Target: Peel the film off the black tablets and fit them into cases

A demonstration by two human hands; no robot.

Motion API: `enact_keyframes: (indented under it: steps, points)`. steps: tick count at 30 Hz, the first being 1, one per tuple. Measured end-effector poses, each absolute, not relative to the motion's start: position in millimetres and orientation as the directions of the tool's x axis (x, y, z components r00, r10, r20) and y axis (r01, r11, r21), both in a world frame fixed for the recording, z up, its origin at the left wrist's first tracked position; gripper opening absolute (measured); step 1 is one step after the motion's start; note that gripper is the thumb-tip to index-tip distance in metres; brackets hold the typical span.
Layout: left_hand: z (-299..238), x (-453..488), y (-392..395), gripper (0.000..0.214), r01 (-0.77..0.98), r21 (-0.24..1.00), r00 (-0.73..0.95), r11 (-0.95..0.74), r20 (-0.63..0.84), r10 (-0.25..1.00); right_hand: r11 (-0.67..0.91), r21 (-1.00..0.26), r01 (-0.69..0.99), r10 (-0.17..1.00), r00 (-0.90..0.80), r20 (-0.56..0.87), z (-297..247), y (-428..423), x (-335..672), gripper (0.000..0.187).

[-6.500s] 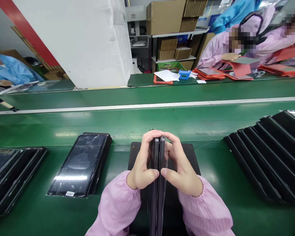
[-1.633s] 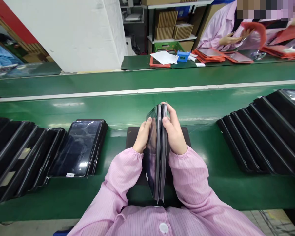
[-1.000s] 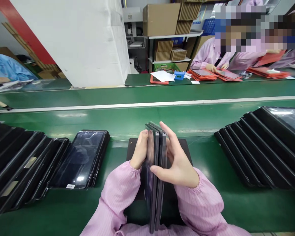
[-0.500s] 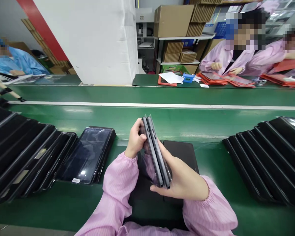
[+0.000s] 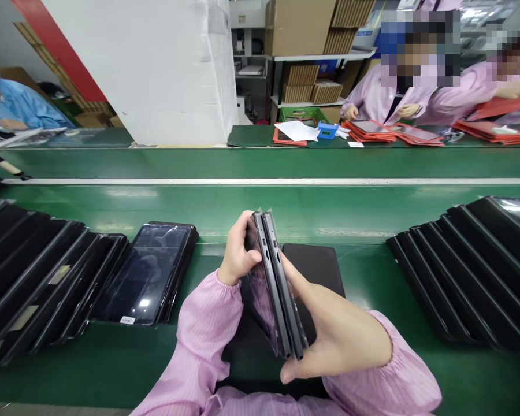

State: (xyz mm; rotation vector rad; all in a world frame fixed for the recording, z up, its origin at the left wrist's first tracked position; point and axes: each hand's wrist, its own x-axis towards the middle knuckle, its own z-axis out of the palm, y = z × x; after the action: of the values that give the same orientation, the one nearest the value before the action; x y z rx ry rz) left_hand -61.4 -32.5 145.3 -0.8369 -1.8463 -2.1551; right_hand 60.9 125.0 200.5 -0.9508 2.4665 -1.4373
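Two tablets point(image 5: 274, 289) held together on edge, tilted, over the middle of the green worktop point(image 5: 368, 274)

From my end I see the left hand point(image 5: 238, 249) with its grip closed on their far part, and the right hand point(image 5: 340, 334) with its grip around their right side, thumb at the near corner; below lies a flat black slab point(image 5: 315, 263), left a small tablet stack point(image 5: 149, 271), farther left a fanned row point(image 5: 39, 266), right another fanned row point(image 5: 463, 283)

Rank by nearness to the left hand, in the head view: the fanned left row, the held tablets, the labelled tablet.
1. Held tablets: touching the left hand, on its right.
2. Labelled tablet: lying to its left.
3. Fanned left row: farther left, past the labelled tablet.
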Motion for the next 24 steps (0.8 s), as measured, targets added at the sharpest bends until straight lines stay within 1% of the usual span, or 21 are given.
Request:
enact_keyframes:
  steps: [3, 7, 11, 13, 17, 20, 24]
  points:
    - [145, -62, -32, 0.077, 0.532, 0.823, -0.796, -0.197, 0.566, 0.215, 0.335, -0.83, -0.446, -0.592, -0.785, 0.182, 201, 128, 63, 0.131]
    - [144, -64, -32, 0.084, 0.638, 0.733, -0.693, -0.237, 0.68, 0.239, 0.275, -0.859, -0.431, -0.613, -0.767, 0.189, 202, 132, 64, 0.134]
    - [145, -62, -30, 0.085, 0.684, 0.695, -0.649, -0.221, 0.718, 0.25, 0.274, -0.887, -0.372, -0.627, -0.768, 0.129, 204, 135, 64, 0.117]
    - [146, -60, -30, 0.085, 0.705, 0.682, -0.636, -0.195, 0.73, 0.25, 0.288, -0.892, -0.348, -0.62, -0.778, 0.103, 206, 136, 65, 0.111]
    - [147, -57, -30, 0.087, 0.73, 0.668, -0.627, -0.147, 0.739, 0.247, 0.298, -0.909, -0.292, -0.581, -0.811, 0.07, 212, 132, 67, 0.115]
    - [149, -55, -30, 0.089, 0.735, 0.663, -0.617, -0.142, 0.741, 0.264, 0.297, -0.921, -0.251, -0.56, -0.827, 0.045, 215, 129, 68, 0.119]
    - [152, -53, -31, 0.09, 0.737, 0.661, -0.611, -0.141, 0.741, 0.279, 0.297, -0.927, -0.227, -0.56, -0.828, 0.023, 218, 126, 69, 0.121]
